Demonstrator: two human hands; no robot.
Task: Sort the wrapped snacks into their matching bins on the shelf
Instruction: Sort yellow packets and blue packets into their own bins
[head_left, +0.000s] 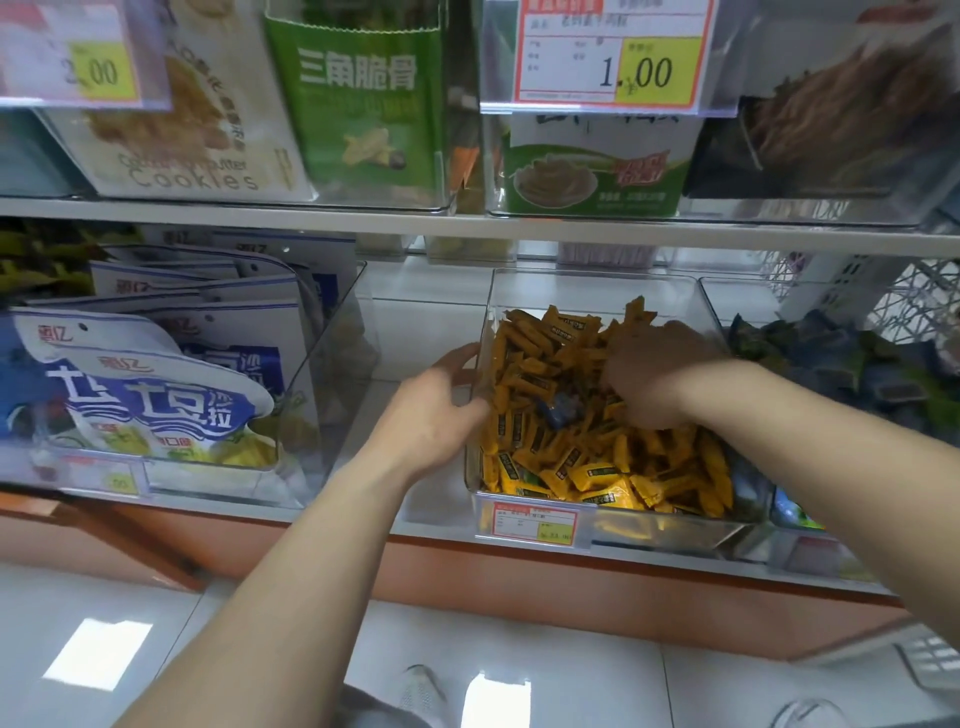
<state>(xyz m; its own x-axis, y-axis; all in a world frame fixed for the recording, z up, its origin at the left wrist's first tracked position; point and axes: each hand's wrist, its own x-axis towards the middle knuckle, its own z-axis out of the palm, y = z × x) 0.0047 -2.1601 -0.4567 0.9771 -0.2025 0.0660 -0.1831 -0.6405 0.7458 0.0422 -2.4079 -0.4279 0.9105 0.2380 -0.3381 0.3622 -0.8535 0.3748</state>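
Several glossy white floor tiles (571, 675) lie nearest me. On the shelf (322, 512), my left hand (428, 415) grips the clear bin (592, 280) by its side wall. My right hand (660, 374) digs into yellow wrapped snacks (597, 467) beside one blue wrapped snack (560, 410), and I cannot tell its grasp. Above, a price tag (608, 52) reads "1.00" and a bag (192, 156) reads "Cookies".

A shop — tiered shelves (467, 215) hold clear bins (592, 291) of wrapped snacks, with printed price tags (608, 52) clipped to the fronts — one reads 1.00.

On the upper shelf (260, 210), a price tag (608, 57) read "1.00", a white bag (192, 156) "Cookies", a green box (358, 104) "三角脆骨".
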